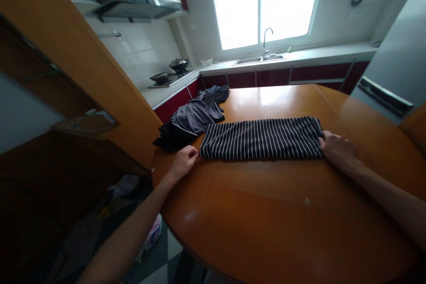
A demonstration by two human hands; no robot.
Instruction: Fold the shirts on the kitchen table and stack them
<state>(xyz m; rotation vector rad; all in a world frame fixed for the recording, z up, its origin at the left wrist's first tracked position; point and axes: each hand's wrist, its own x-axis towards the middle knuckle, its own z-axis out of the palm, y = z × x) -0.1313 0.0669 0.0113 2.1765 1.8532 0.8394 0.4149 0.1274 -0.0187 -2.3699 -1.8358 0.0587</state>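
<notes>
A black-and-white striped garment (pixel 262 139) lies folded into a long, flat strip across the wooden table (pixel 253 213). At its near left corner, my left hand (pixel 183 161) is closed in a pinch on the fabric's edge. My right hand (pixel 339 147) grips the right end of the strip, its fingers partly hidden behind the cloth. What kind of garment it is cannot be made out in this folded form. Just beyond my left hand sits a crumpled pile of dark grey and black clothes (pixel 195 117), close to the strip's left end.
A wooden partition (pixel 109 75) stands along the table's left side. Behind the table run a counter with a sink (pixel 259 59) and a stove with pans (pixel 179 65). A fridge (pixel 389 71) is at the right. Bags (pixel 124 186) lie on the floor at left.
</notes>
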